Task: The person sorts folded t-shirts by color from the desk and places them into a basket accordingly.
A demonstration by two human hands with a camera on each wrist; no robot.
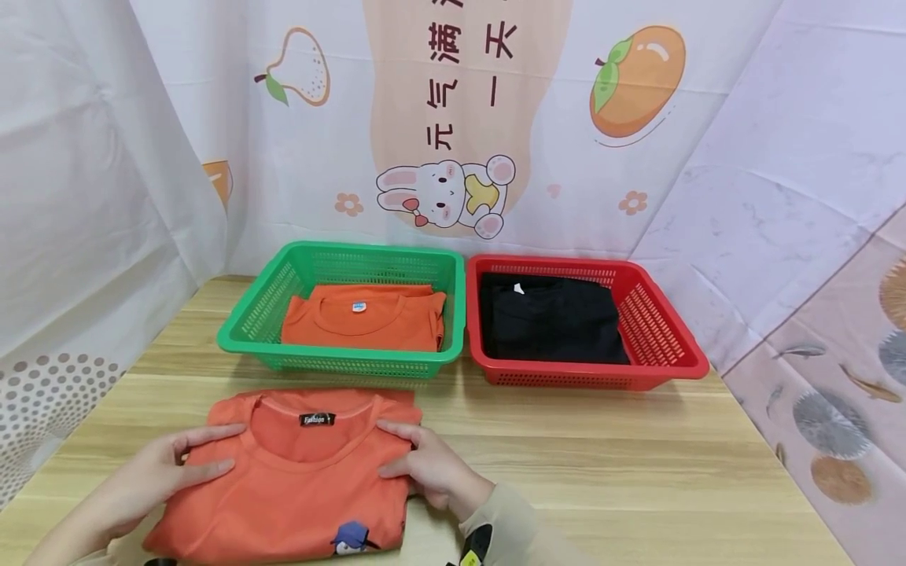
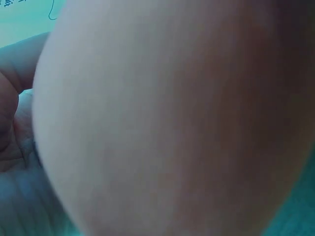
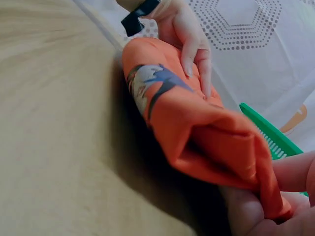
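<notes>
A folded orange-red T-shirt (image 1: 283,499) with a black neck label (image 1: 317,420) and a blue-capped cartoon print (image 1: 351,538) is at the front left of the table. My left hand (image 1: 152,479) grips its left side, thumb and forefinger on top near the collar. On the opposite side, my right hand (image 1: 433,465) pinches the folded edge between thumb and fingers. In the right wrist view the shirt (image 3: 197,123) tilts above the tabletop, a dark shadow under it, its folded layers bunched at my right fingers (image 3: 246,211). The left wrist view is mostly blocked by blurred skin.
Behind the shirt stands a green basket (image 1: 340,356) holding a folded orange shirt (image 1: 364,318). Beside it on the right, a red basket (image 1: 587,369) contains folded black clothing (image 1: 555,322). A printed white curtain (image 1: 311,181) hangs behind the wooden table (image 1: 602,472).
</notes>
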